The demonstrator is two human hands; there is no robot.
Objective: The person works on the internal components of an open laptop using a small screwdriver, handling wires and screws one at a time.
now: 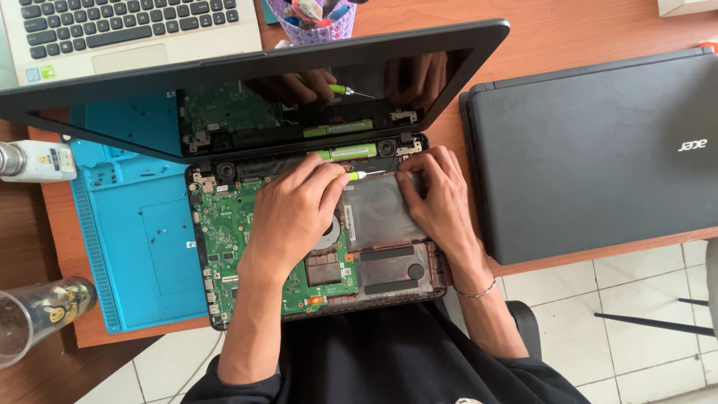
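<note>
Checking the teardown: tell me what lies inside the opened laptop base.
Inside the opened laptop base: a green motherboard and grey metal plate. The left hand, holding a green screwdriver, covers most of the fan; the right hand hides the corner.

Both forearms come up bare from the lower middle of the frame, dark sleeves pushed back near the elbows. The left hand point(293, 209) sits just left of centre, back turned upward, wrist slightly bent, its fingers point(323, 178) curled together in a pinch pointing toward the upper right. The right hand point(437, 196) lies just right of centre, palm down, fingers point(419, 166) spread a little and pressed flat, tips pointing to the upper left. A thin band circles the right wrist. The two hands lie near each other, fingertips apart.
</note>
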